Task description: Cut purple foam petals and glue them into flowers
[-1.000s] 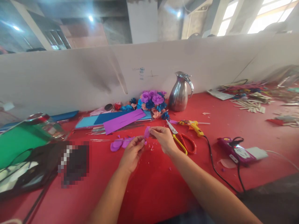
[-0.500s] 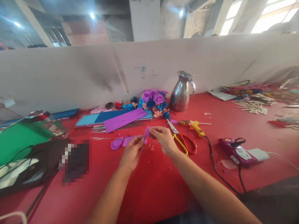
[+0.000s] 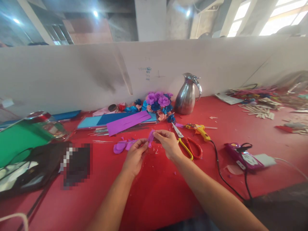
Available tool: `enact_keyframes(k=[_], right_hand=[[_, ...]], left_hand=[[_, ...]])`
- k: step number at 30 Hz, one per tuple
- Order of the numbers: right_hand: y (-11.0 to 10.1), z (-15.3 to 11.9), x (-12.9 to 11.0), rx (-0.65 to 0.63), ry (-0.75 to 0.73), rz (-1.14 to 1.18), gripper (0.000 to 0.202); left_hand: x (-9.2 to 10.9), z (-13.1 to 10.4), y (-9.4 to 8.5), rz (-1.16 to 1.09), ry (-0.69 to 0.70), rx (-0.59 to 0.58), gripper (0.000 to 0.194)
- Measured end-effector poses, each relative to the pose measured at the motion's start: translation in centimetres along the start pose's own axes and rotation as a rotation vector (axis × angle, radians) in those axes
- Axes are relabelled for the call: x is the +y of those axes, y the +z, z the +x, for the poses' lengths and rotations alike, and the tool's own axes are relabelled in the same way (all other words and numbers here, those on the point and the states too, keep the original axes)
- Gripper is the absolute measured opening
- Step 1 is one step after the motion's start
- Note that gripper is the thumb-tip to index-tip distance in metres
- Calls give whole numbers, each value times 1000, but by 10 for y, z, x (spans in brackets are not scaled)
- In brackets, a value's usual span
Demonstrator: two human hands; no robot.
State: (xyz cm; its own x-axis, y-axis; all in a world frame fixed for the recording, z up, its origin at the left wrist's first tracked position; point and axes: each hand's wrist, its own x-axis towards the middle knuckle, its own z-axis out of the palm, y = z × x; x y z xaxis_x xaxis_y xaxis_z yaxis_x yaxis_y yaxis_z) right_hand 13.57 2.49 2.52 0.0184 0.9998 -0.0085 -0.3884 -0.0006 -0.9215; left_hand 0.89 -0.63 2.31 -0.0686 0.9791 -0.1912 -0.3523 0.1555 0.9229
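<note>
Between my two hands is a small piece of purple paper [image 3: 150,137], pinched from both sides above the red table [image 3: 154,199]. The fingers of my left hand [image 3: 136,155] close on its left side, and my right hand [image 3: 167,142] grips its upper right edge. Cut purple petals [image 3: 120,147] lie just left of my left hand. A purple paper strip [image 3: 128,123] rests on blue sheets behind them. Scissors with red and yellow handles [image 3: 190,148] lie to the right of my right hand.
Behind my hands are paper flowers [image 3: 157,102] and a steel jug [image 3: 186,96]. A yellow glue gun [image 3: 203,132] and a magenta power box [image 3: 244,157] with cables lie right. At left are a glass jar [image 3: 51,125] and a dark bag [image 3: 45,160].
The purple piece looks narrower and more upright between my fingers. Both hands stay in nearly the same place.
</note>
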Motion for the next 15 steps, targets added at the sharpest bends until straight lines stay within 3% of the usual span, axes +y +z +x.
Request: enact_keyframes(k=[15], right_hand=[[1,-2,0,-10,-7,-2,19]], left_hand=[[1,-1,1,2,-11,7,36]])
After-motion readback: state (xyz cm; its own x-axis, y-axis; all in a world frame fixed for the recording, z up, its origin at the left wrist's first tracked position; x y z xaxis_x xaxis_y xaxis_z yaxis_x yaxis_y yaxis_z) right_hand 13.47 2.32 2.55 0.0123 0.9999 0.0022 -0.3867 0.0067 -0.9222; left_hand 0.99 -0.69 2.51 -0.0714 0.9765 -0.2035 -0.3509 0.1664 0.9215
